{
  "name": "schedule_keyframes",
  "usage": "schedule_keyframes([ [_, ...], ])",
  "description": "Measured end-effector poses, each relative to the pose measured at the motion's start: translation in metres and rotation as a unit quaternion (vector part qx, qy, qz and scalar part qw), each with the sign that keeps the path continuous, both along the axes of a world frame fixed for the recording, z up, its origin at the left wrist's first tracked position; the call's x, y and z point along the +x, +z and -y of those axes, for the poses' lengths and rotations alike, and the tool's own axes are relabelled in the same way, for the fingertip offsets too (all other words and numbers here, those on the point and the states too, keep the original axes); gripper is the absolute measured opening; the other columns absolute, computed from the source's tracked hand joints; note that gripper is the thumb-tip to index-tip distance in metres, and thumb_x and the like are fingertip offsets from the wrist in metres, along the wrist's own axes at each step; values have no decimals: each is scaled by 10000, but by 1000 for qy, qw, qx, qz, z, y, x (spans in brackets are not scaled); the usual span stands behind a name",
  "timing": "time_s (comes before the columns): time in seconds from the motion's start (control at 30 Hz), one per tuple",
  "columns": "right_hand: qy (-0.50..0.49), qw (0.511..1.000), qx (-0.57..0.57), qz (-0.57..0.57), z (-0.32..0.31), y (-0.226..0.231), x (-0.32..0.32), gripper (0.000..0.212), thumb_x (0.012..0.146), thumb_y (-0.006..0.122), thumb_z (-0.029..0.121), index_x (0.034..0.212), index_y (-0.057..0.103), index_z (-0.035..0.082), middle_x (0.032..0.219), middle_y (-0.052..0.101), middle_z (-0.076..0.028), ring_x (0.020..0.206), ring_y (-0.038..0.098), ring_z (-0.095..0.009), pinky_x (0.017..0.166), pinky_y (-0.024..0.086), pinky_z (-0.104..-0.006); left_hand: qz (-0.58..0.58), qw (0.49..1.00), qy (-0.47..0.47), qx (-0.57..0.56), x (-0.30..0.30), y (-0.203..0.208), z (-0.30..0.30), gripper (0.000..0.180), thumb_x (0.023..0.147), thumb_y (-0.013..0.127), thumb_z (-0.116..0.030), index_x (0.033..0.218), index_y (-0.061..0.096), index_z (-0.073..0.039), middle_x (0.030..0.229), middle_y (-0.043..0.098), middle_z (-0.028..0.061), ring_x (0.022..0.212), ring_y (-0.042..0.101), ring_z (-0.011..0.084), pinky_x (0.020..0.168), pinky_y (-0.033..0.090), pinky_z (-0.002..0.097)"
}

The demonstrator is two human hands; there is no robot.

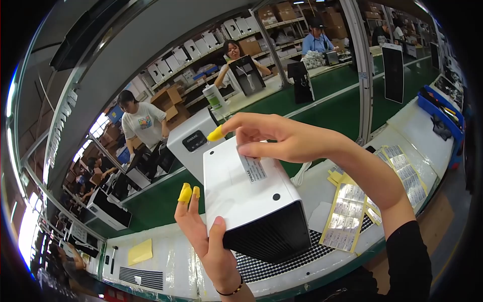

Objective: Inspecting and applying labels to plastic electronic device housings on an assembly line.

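Observation:
A white box-shaped appliance with a black grille end stands tilted in front of me. My left hand grips its left edge, the thumb on the white face and two fingers in yellow finger cots pointing up beside it. Over the upper part of that face is my right hand, its index finger stretched out in a yellow cot. The right thumb and curled fingers close on the upper end of a silver printed label, whose lower part lies along the white face. Whether the label is fully stuck down cannot be told.
Sheets of silver labels lie at the right, with a blue tool bin beyond. A dotted black sheet lies under the appliance. Another white appliance stands behind it on the green conveyor. Several people work across the line.

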State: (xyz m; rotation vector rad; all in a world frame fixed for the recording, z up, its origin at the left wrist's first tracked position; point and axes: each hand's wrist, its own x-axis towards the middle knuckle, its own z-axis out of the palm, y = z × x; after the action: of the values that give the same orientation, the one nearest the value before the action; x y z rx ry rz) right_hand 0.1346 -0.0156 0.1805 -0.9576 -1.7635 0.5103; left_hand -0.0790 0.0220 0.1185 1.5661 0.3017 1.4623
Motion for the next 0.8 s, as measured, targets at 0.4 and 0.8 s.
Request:
schedule_keyframes([
  [0.4, 39, 994, -68, 71, 27, 20, -59, 494, 883, 601, 110, 1331, 402, 48, 785, 533, -32, 714, 514, -74, 627, 405, -213, -17, 985, 151, 85, -57, -20, 55, 404, 762, 558, -201, 1091, 498, 26, 1288, 426, 226, 1202, 429, 395, 1027, 312, 500],
  [0.8, 24, 995, -63, 73, 55, 19, -80, 512, 842, 643, 38, 1312, 445, -13, 818, 565, -68, 685, 572, -123, 628, 462, -248, -103, 960, 121, 229, -83, -27, 69, 370, 727, 494, -71, 1086, 403, -64, 1166, 358, 255, 1128, 377, 601, 942, 356, 691],
])
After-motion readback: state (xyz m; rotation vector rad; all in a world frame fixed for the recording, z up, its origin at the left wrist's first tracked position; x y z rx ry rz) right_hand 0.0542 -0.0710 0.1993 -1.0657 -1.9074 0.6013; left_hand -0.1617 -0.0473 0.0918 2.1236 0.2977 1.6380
